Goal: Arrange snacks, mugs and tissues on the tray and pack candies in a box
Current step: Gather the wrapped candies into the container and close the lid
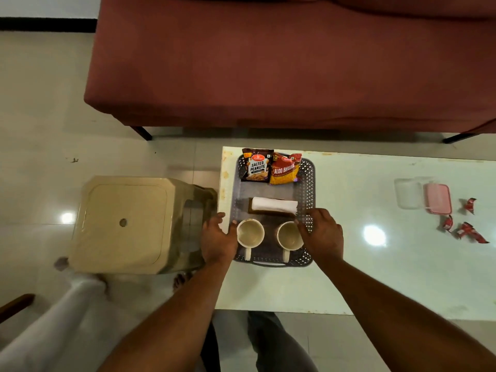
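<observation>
**Head view: both hands at the mugs on the tray**

Two cream mugs sit side by side at the near end of the grey tray [308,183], handles toward the person. The left mug [250,233] is touched at its outer side by the left hand [218,241], fingers loosely curved. The right hand [322,234] rests against the right mug [290,235], fingers half-open, not clenched. Folded tissues [274,204] lie mid-tray; a peanut packet [257,165] and bhujia packet [285,169] stand at the far end. On the bench [362,277], well to the right, lie a pink box [437,198], its clear lid [408,193] and red candies [468,229].
</observation>
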